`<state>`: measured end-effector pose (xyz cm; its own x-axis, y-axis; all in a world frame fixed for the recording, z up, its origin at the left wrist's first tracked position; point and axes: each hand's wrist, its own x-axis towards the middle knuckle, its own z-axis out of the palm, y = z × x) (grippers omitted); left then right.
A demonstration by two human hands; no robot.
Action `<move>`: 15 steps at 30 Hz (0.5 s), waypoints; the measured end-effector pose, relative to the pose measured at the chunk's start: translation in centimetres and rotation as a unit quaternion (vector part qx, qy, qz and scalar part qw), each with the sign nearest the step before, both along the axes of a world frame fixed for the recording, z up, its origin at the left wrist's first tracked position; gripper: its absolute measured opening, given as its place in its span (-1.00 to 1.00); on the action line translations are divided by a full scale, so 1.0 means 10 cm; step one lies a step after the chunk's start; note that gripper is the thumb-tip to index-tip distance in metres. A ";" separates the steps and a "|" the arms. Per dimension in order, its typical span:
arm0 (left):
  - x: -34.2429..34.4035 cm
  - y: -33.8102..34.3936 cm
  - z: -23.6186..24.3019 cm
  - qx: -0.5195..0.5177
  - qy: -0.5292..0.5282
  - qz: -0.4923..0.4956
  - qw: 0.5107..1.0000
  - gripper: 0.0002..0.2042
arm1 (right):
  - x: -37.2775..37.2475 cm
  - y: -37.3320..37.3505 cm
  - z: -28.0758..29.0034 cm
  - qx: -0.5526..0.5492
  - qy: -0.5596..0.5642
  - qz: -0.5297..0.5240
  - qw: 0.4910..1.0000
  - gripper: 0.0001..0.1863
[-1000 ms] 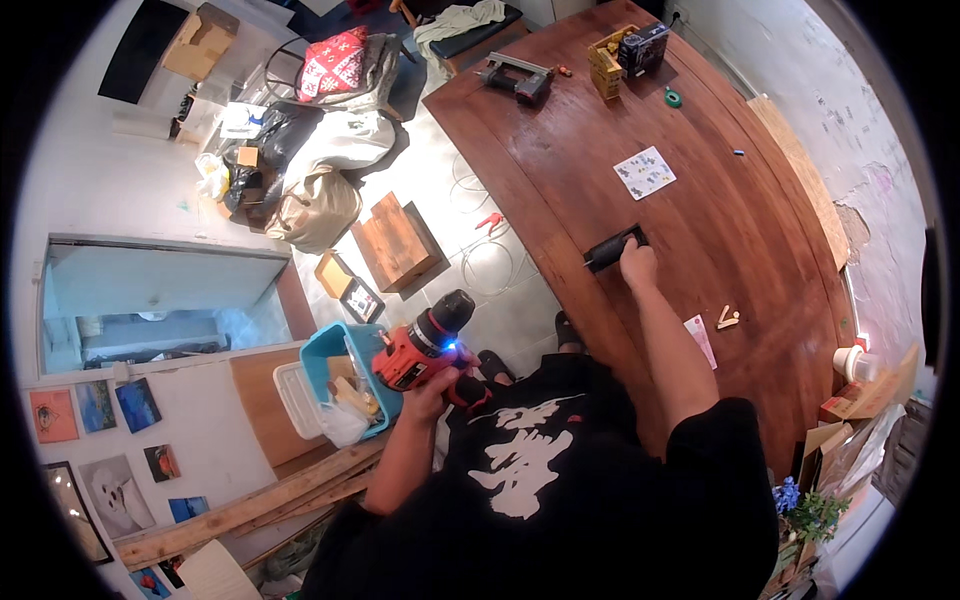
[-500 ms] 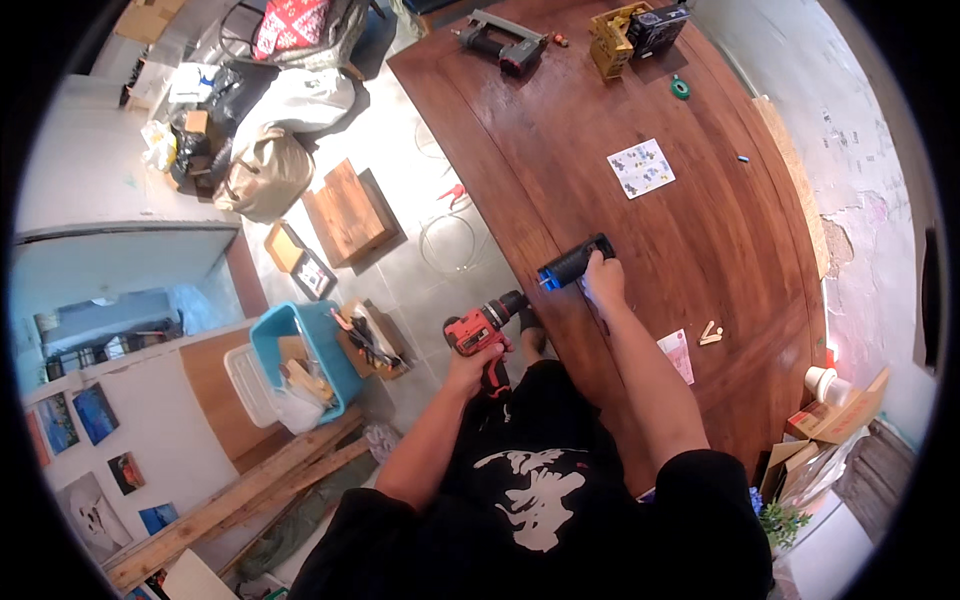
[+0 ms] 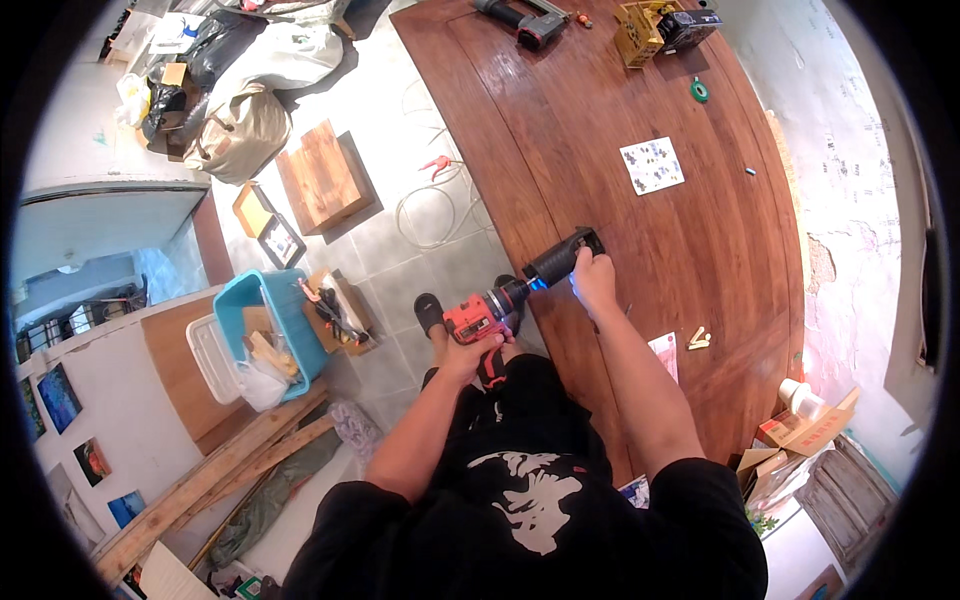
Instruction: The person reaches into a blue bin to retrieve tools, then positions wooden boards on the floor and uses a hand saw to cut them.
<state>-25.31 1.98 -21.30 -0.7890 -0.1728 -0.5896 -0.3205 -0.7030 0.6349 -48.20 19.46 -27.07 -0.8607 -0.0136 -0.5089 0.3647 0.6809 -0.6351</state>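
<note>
My left hand (image 3: pixel 470 360) is wrapped round the handle of a red and black cordless drill (image 3: pixel 472 318), whose chuck points up and to the right. In my right hand (image 3: pixel 596 284) is a black cylindrical tool (image 3: pixel 556 262) with a blue end, held over the table's near edge. That blue end meets the front of the drill's chuck; whether its shank sits inside the jaws cannot be made out. Both tools are nearly in line with each other.
On the wooden table (image 3: pixel 560 130) lie a nail gun (image 3: pixel 528 25), a yellow box (image 3: pixel 638 38), green tape (image 3: pixel 699 90), a printed sheet (image 3: pixel 652 166) and small wooden pieces (image 3: pixel 698 339). Left on the floor are a wooden block (image 3: pixel 322 180), a looped cable (image 3: pixel 402 222) and a blue bin (image 3: pixel 318 340).
The black tool and the drill have come together, closing the small gap between the blue end and the chuck. Both hands keep their hold. The whole view has shifted.
</note>
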 end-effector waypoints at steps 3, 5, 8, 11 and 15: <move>-0.03 -0.02 -0.03 -0.057 0.001 -0.019 0.998 -0.71 | -0.03 0.00 0.06 -0.023 -0.055 0.008 0.998 -0.34; -0.04 -0.04 0.00 -0.091 0.016 -0.044 0.995 -0.70 | -0.02 0.00 0.08 -0.038 -0.065 0.017 0.997 -0.35; -0.07 -0.06 0.01 -0.120 0.028 -0.057 0.991 -0.70 | 0.04 -0.03 0.21 -0.096 -0.107 0.002 0.990 -0.36; -0.09 -0.12 0.02 -0.121 0.015 -0.076 0.990 -0.70 | -0.04 -0.11 0.64 -0.217 -0.209 -0.017 0.953 -0.40; -0.06 -0.15 -0.04 -0.125 0.017 -0.080 0.989 -0.69 | -0.01 -0.08 0.83 -0.216 -0.096 0.137 0.962 -0.52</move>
